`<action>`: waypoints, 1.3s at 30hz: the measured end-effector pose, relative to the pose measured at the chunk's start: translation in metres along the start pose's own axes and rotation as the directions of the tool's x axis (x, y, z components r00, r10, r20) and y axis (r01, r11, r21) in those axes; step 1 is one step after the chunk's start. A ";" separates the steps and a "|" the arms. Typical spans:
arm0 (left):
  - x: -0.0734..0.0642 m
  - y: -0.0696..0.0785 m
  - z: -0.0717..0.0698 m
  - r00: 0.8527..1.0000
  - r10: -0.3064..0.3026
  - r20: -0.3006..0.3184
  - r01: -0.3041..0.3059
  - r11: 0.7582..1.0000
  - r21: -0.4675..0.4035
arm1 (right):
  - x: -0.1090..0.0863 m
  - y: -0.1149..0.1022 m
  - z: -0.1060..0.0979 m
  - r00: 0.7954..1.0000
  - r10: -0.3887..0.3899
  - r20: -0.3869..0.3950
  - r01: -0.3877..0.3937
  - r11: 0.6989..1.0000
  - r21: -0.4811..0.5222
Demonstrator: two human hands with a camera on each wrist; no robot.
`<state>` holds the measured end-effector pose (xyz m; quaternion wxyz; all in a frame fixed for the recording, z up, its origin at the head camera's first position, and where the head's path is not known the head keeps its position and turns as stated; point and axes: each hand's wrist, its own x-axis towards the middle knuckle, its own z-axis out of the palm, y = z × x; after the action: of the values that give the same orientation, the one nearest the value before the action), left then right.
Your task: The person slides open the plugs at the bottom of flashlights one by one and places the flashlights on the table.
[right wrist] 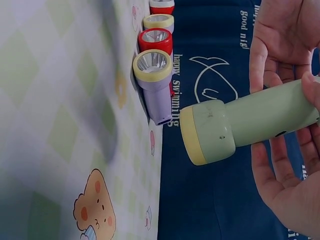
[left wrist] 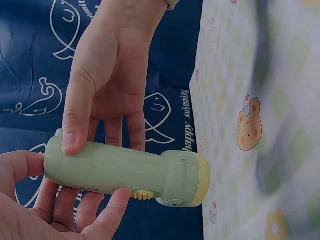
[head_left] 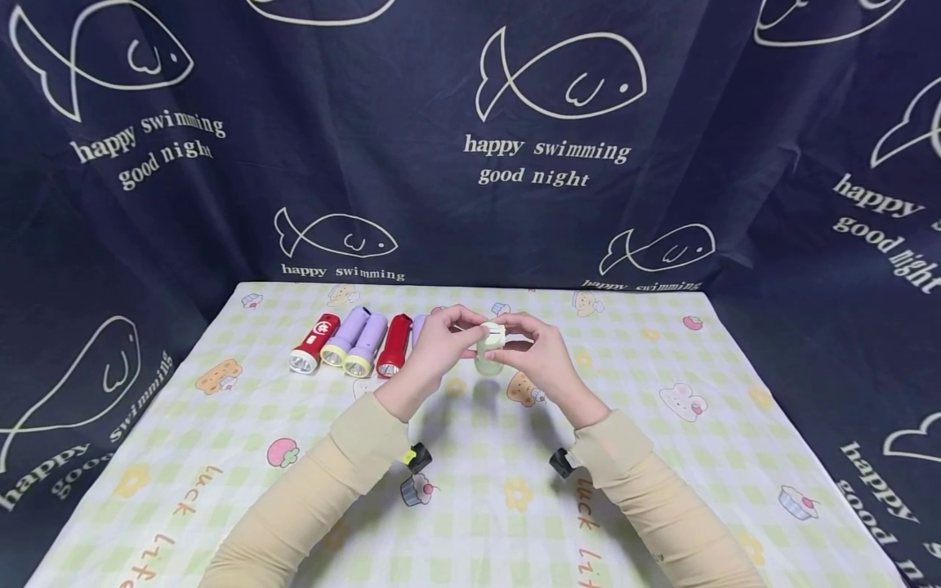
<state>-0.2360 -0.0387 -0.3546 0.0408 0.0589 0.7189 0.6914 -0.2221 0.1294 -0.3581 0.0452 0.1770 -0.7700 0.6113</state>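
A pale green flashlight (head_left: 490, 362) with a yellow rim is held above the table, its lamp end pointing down. My left hand (head_left: 441, 343) grips it near the tail end from the left. From the other side, my right hand (head_left: 535, 349) holds the same end with thumb and fingers. A ribbed yellow switch (left wrist: 143, 195) shows on the barrel in the left wrist view, close to a left fingertip. The right thumb (left wrist: 75, 135) lies on the barrel there. In the right wrist view the flashlight's wide head (right wrist: 212, 131) is uncovered.
On the table's back left lie a red flashlight (head_left: 314, 343) with a white head, two lilac flashlights (head_left: 365, 343), another red flashlight (head_left: 395, 343) and a lilac one (right wrist: 156, 97) partly behind my left hand in the head view. A dark fish-print curtain (head_left: 412, 163) hangs behind the checkered tablecloth (head_left: 706, 457).
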 end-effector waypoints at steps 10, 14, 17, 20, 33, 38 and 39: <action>-0.001 0.001 -0.003 1.000 0.005 -0.010 -0.004 1.000 0.006 | 0.003 0.003 0.004 1.000 -0.028 0.009 0.028 0.999 0.016; 0.000 0.000 -0.005 1.000 0.007 -0.022 -0.007 1.000 0.013 | 0.005 0.003 0.005 0.999 -0.028 0.016 0.028 0.999 0.018; 0.000 0.000 -0.006 1.000 0.008 -0.030 -0.007 1.000 0.023 | 0.006 0.003 0.006 0.999 -0.023 0.026 0.023 0.999 0.024; -0.001 0.000 -0.007 0.999 -0.001 -0.038 0.002 0.999 0.035 | 0.006 0.003 0.008 0.999 -0.018 0.034 0.017 0.999 0.029; 0.000 -0.004 -0.007 0.999 -0.011 -0.039 0.014 0.998 0.055 | 0.010 0.018 0.008 0.998 -0.023 0.063 0.022 1.000 0.014; -0.002 -0.007 -0.008 0.999 -0.009 -0.052 0.012 0.998 0.060 | 0.012 0.032 0.011 0.998 -0.006 0.069 0.003 0.999 0.039; -0.002 -0.007 -0.009 0.998 -0.010 -0.057 0.013 0.998 0.059 | 0.012 0.032 0.012 0.998 -0.001 0.070 -0.002 0.999 0.043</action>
<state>-0.2352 -0.0478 -0.3615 0.0225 0.0364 0.7405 0.6707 -0.2419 0.1217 -0.3875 0.0142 0.1988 -0.7580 0.6211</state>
